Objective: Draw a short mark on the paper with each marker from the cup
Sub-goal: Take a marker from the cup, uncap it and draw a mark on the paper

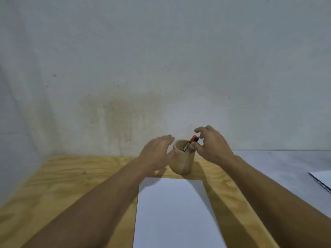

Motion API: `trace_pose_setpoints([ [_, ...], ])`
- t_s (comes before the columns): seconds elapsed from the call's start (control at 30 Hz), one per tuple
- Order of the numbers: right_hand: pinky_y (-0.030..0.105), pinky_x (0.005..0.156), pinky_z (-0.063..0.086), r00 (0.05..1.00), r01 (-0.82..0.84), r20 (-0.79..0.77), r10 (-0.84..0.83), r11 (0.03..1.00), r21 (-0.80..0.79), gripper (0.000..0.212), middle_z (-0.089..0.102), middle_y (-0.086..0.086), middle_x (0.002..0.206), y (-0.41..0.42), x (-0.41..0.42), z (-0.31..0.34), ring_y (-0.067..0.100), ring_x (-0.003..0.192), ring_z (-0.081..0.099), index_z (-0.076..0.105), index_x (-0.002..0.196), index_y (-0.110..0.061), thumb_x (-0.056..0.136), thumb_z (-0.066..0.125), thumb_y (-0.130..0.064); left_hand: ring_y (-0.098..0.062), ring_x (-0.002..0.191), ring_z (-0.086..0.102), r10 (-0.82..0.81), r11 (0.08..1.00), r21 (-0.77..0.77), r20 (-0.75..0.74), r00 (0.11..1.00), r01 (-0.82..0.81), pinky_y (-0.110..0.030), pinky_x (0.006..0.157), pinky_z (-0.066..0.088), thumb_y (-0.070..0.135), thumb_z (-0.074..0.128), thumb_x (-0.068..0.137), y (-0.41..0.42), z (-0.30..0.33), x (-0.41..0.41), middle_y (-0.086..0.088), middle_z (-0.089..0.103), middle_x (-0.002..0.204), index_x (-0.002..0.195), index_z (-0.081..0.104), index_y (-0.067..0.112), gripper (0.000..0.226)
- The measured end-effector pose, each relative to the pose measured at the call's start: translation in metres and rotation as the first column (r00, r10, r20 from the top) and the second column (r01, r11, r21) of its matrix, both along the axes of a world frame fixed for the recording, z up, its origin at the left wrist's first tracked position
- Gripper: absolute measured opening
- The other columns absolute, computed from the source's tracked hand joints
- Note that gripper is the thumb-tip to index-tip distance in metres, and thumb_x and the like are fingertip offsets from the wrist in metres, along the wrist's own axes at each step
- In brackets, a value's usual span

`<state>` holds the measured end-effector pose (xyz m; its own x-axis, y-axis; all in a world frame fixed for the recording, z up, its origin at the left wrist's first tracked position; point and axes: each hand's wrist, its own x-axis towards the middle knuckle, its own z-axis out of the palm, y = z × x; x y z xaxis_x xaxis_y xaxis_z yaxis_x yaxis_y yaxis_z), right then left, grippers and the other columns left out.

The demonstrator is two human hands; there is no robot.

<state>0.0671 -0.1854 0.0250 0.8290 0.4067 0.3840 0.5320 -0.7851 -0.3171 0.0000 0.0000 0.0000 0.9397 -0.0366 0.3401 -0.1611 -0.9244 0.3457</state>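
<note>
A tan cup (182, 161) stands on the wooden table just beyond the top edge of a blank white paper (175, 215). Markers lean inside it; a red-capped marker (193, 139) sticks out at the right rim. My left hand (155, 154) is at the cup's left side with the thumb against its wall and the fingers spread above the rim. My right hand (213, 145) hovers at the cup's right rim, fingers curled and apart around the markers' tops, thumb near the red-capped one; no grip on it shows.
The wooden table (71, 185) meets a stained pale wall close behind the cup. To the right lies a grey surface (286, 167) with a white sheet and a dark edge (320, 181) at the frame's right border.
</note>
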Motion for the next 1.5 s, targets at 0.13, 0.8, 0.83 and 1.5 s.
trace_pose_setpoints([
  [0.13,0.038,0.078,0.049,0.998,0.046,-0.047,-0.044,0.998,0.046,0.029,0.059,-0.001,0.098,0.001,0.004,-0.012,0.026,0.096,0.061,0.063,0.114,-0.021,0.086,0.067,-0.029,-0.021,0.134,0.038,-0.039,0.999,0.0,0.015,0.999,0.039,-0.037,0.107,0.03,0.023,0.047,0.093,-0.009,-0.008,0.006,-0.005,0.044,0.146,0.133,0.047,0.012,0.041],
  [0.8,0.033,0.075,0.06,0.984,-0.126,0.177,-0.003,0.69,0.713,0.015,0.066,-0.009,0.076,0.014,-0.016,0.044,0.01,0.073,0.069,0.063,0.086,-0.011,0.079,0.076,-0.014,-0.016,0.132,0.043,-0.02,0.938,-0.346,0.029,0.999,0.029,-0.036,0.111,0.033,0.022,0.061,0.086,-0.004,-0.002,0.017,-0.001,0.05,0.141,0.124,0.059,0.017,0.039],
  [0.83,0.034,0.074,0.06,0.983,-0.151,0.18,0.027,0.677,0.721,0.015,0.065,-0.008,0.079,0.016,-0.021,0.049,0.012,0.074,0.07,0.062,0.088,-0.011,0.08,0.074,-0.012,-0.015,0.129,0.046,-0.005,0.899,-0.436,0.063,0.998,0.032,-0.033,0.11,0.034,0.021,0.063,0.085,-0.003,0.009,0.014,-0.001,0.054,0.138,0.122,0.061,0.016,0.037],
  [1.5,0.03,0.049,0.05,0.84,-0.124,-0.367,0.399,0.801,0.586,0.011,0.071,0.009,0.061,0.055,-0.071,-0.002,0.02,0.053,0.067,0.07,0.079,-0.002,0.082,0.078,-0.01,-0.014,0.058,0.066,0.102,0.425,-0.905,0.049,0.994,0.001,-0.019,0.058,0.057,-0.009,0.066,0.078,0.051,0.013,-0.057,-0.002,0.071,0.062,0.078,0.071,0.005,0.015],
])
